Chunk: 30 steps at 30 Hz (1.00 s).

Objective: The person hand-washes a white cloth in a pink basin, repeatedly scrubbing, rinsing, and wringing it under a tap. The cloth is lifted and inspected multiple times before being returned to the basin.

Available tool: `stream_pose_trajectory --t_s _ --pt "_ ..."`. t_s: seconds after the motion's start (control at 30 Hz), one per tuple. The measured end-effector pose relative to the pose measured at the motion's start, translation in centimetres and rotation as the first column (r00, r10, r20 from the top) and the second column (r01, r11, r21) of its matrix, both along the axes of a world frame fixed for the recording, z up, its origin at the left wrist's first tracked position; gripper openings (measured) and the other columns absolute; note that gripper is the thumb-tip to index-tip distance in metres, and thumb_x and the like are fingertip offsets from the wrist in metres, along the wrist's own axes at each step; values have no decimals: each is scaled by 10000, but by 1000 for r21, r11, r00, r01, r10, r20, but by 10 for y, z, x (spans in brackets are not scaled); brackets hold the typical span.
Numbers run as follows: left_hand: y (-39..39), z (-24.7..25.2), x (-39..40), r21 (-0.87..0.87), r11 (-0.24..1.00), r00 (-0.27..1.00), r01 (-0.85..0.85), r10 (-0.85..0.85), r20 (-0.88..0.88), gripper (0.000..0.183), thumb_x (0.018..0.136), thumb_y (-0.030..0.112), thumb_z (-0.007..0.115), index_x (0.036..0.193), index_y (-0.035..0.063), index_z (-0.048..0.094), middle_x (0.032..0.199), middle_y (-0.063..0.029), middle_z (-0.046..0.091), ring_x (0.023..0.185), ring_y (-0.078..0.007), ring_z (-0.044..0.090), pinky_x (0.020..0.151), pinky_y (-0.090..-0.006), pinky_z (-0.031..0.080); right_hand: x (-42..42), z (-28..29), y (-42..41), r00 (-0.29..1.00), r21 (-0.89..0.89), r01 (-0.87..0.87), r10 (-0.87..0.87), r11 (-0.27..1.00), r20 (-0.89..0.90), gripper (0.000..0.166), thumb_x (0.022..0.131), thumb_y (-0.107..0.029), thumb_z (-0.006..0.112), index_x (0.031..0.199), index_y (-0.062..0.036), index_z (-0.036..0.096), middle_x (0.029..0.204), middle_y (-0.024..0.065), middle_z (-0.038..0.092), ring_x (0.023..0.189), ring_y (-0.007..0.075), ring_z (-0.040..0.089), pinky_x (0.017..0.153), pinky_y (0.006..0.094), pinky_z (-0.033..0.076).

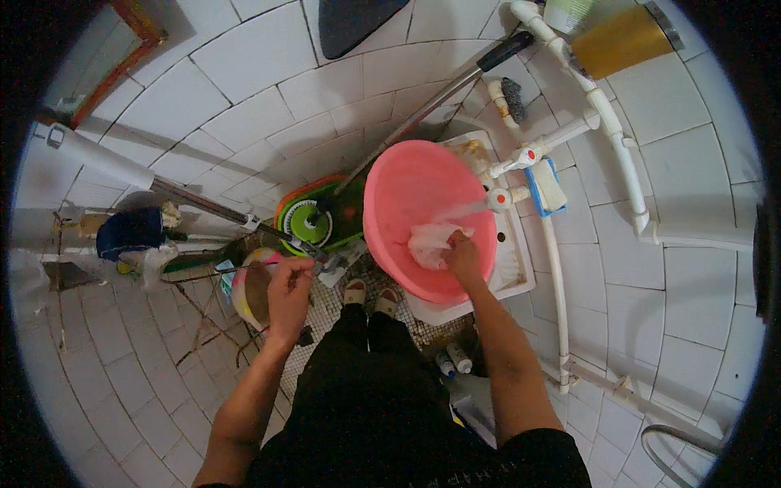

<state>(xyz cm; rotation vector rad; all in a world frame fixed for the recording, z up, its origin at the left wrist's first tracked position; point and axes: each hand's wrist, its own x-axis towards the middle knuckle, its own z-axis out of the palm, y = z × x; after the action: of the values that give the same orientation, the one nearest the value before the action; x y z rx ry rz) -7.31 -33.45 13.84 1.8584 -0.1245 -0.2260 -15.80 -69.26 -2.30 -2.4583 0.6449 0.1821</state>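
Note:
A pink plastic basin [399,183] rests tilted on the white sink [515,268]. Inside it, my right hand [465,259] grips a wet, whitish cloth or thin plastic [427,244]. Water appears to run into the basin from the white tap with a red mark [500,199]. My left hand [291,290] is raised to the left of the basin, its fingers curled near the lower end of a metal pole [213,204]; whether it touches the pole or holds anything is not clear.
A green spin-mop bucket [351,216] stands behind, with a mop handle [421,113] leaning above it. A round tub [244,293] and a thin metal rack [201,317] are at left. White pipes [555,287] run along the right wall. Bottles [457,358] lie below the sink.

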Motion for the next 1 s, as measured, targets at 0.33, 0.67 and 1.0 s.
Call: stream_pose_trajectory --t_s 0.33,0.67,1.0 --pt "15 -6 -3 -40 997 977 -72 63 -203 136 896 16 567 1024 15 614 928 -20 591 849 -108 540 764 -242 435 25 162 34 804 790 239 -571 565 165 177 823 -101 642 976 -34 584 790 25 562 661 102 508 574 253 419" --pt "18 -15 -5 -62 994 981 -92 79 -177 132 898 19 559 1021 11 607 925 -21 591 861 -102 543 777 -245 441 20 112 32 937 206 149 -204 967 284 297 822 -139 638 1073 11 590 847 110 612 761 211 581 675 338 478" --pt "33 -22 -11 78 996 996 -50 55 -63 140 896 34 556 1019 17 620 918 -15 608 858 -97 538 780 -247 437 4 4 23 931 401 360 -348 842 -105 504 734 -141 672 1191 34 553 1107 181 591 889 257 617 740 362 513"
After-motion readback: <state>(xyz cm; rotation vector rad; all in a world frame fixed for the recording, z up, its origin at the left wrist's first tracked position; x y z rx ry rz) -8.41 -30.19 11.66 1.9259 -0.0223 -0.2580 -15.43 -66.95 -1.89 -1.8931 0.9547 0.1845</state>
